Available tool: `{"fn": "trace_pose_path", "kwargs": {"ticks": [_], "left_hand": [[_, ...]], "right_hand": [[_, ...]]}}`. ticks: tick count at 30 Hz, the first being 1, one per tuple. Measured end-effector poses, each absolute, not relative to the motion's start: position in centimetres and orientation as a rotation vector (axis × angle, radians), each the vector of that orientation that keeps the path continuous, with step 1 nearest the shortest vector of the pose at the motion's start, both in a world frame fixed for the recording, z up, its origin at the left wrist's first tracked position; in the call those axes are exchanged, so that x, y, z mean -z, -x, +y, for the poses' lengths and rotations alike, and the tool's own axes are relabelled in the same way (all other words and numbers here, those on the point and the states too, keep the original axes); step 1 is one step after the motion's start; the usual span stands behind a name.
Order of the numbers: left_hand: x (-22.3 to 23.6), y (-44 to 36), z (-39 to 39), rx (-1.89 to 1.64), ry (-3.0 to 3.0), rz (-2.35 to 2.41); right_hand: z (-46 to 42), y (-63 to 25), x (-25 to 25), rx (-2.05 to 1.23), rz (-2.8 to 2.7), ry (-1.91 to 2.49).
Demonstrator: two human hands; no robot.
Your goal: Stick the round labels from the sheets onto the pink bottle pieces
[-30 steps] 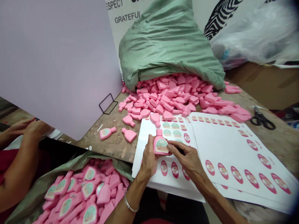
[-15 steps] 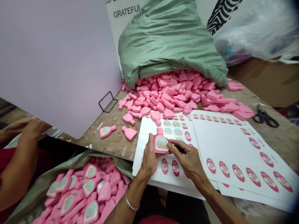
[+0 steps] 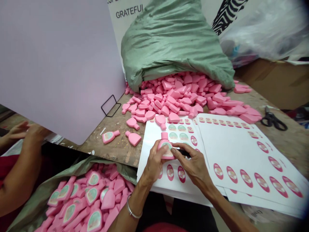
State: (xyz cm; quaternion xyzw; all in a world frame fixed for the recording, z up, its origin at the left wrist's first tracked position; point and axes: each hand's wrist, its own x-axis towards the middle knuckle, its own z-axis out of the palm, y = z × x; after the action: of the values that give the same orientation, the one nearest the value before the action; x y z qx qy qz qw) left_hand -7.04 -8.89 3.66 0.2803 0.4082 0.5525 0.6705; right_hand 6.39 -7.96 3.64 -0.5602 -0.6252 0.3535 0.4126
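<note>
My left hand [image 3: 153, 162] grips a small pink bottle-shaped piece [image 3: 165, 147] that bears a green oval label. My right hand [image 3: 194, 164] pinches the same piece from the right, its thumb on the label and something dark under its fingers. Both hands hover over white sticker sheets [image 3: 231, 151] printed with oval labels. A heap of plain pink pieces [image 3: 178, 98] spills from a green sack [image 3: 173, 42] beyond the sheets. Labelled pink pieces [image 3: 89, 196] fill a green bag at the lower left.
A labelled piece [image 3: 110, 136] and a plain one [image 3: 133, 138] lie loose on the worn wooden table [image 3: 116, 148]. Black scissors [image 3: 274, 120] rest at the right. A lilac board [image 3: 58, 61] stands at the left. Another person's hands [image 3: 26, 130] work at the far left.
My left thumb has slid across the label on the pink piece, and both hands shifted slightly. The other person's hands moved a little.
</note>
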Motion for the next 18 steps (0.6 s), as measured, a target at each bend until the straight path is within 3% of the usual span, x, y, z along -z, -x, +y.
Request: {"fn": "trace_pose_path", "kwargs": {"ticks": [6,10,18], "left_hand": [[-3.7,7.8,-9.5,-1.18,-0.611,0.699],[-3.9,7.8,-9.7,-1.13,-0.526,0.613],[-4.7,7.6,-9.5,-1.123,-0.296,0.611]], "right_hand": [[-6.5,-8.4,-3.8,-0.888,-1.621,1.637],[-6.2,-9.1,-4.4,-1.036,-1.588,1.474],[-7.8,-8.3,-5.0,-0.792,-1.689,1.373]]}}
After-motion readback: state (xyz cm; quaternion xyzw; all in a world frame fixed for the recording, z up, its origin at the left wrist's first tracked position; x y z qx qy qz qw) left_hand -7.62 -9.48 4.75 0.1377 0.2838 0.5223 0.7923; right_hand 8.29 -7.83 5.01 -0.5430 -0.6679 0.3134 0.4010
